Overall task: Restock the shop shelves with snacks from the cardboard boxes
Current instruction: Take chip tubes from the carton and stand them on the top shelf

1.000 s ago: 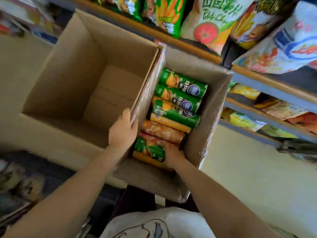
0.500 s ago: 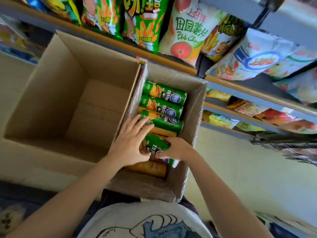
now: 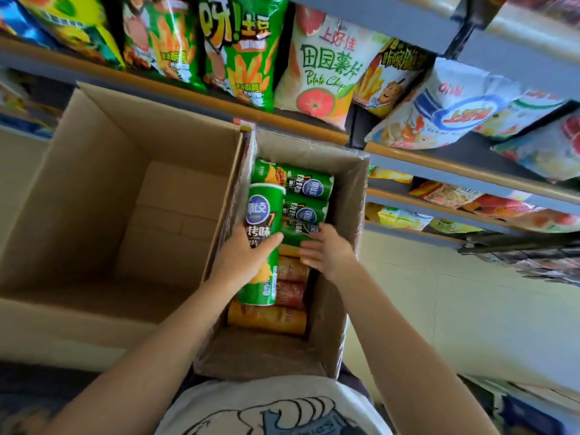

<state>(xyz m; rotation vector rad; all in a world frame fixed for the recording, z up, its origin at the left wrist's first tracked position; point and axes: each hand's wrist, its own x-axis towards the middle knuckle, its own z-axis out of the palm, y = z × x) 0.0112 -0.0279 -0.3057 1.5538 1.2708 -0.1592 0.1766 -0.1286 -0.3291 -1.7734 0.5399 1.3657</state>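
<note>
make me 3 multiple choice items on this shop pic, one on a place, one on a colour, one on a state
1. Where do the canisters lie?
A. smaller box
B. large box
C. floor

2. What colour is the lifted canister?
A. red
B. green
C. blue

3. What is the left hand doing?
A. hanging idle
B. pressing a shelf
C. holding a canister

Answers:
1 A: the smaller box holds the rows, while the large box beside it shows only bare cardboard.
2 B: the lifted canister is green.
3 C: the left hand has its grip round it; the right hand reaches in, fingers straight.
</note>
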